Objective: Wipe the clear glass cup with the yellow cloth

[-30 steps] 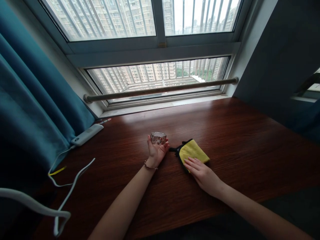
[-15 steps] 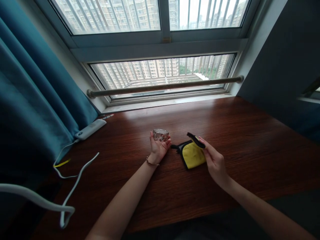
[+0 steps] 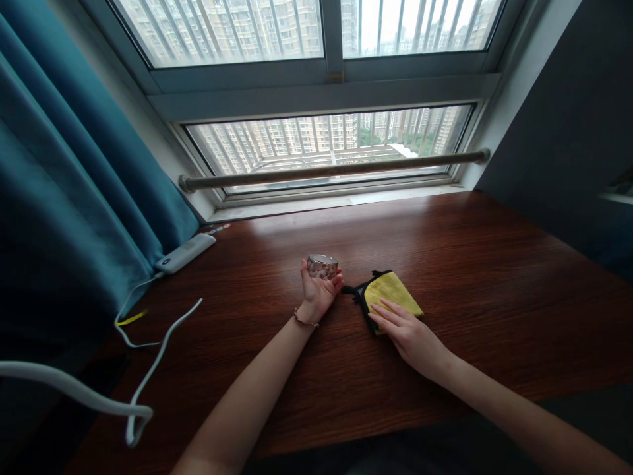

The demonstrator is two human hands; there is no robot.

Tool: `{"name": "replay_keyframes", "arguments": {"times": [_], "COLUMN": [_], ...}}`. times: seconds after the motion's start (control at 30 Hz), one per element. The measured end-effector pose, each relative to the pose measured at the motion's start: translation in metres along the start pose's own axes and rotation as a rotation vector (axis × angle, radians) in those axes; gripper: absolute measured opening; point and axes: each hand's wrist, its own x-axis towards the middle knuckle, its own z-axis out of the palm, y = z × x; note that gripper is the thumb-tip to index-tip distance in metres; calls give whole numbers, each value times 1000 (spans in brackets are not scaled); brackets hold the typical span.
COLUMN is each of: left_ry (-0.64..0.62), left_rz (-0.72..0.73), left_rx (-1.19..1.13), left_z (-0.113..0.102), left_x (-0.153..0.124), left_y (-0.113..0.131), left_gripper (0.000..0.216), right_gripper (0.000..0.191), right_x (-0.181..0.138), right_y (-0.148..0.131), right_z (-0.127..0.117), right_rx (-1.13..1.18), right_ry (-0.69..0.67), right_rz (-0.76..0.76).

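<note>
A small clear faceted glass bowl [image 3: 322, 266] rests in my left hand [image 3: 319, 293], which is palm up with its fingers curled round the sides. To the right, a folded yellow cloth [image 3: 393, 290] with black edging lies on the brown wooden table. My right hand [image 3: 408, 333] lies flat on top of the cloth, fingers stretched out over its near part. A black strap end of the cloth points toward my left wrist. The underside of the cloth is hidden.
A white power strip [image 3: 186, 253] lies at the back left by the blue curtain [image 3: 99, 158]. A thick white cable [image 3: 163, 356] loops over the table's left side. Behind the table [image 3: 484, 277] are a window and a horizontal rail [image 3: 336, 171].
My right hand has folded the raised flap of the cloth down and now lies flat on it. The glass bowl stays in my left hand. The view has shifted slightly.
</note>
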Motion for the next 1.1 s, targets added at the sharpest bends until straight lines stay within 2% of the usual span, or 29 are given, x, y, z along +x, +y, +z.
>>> {"name": "replay_keyframes", "arguments": {"times": [0.17,0.27,0.37,0.53,0.63,0.73,0.83,0.93,1.03,1.1], "left_ry": [4,6,-4,10,30,34,30,27,23,17], "left_rz": [0,6,5,-10,-7,-7,-8,5,13,15], "left_rx": [10,16,21,14,14,12,9,15,31,48], "left_z": [1,2,4,8,9,7,4,3,4,5], "left_x": [0,0,-1,-3,-4,-4,-3,-2,-1,-1], "left_y": [1,0,0,0,1,2,3,3,3,2], "left_gripper": [73,72,71,72,72,71,70,69,67,65], "right_gripper": [35,36,42,73,71,62,55,53,54,57], "right_x": [-6,1,13,23,19,7,-16,-62,-142,-211], "right_y": [0,-4,-5,-1,3,15,48,107,184,235], "right_z": [0,-3,3,29,35,30,12,-20,-60,-86], "right_rx": [-20,-8,-90,-219,-231,-269,-334,-349,-230,-197], "right_ry": [-83,-33,22,-111,-133,-135,-143,-171,-237,-200], "right_rz": [4,41,116,188,183,196,293,447,510,590]}}
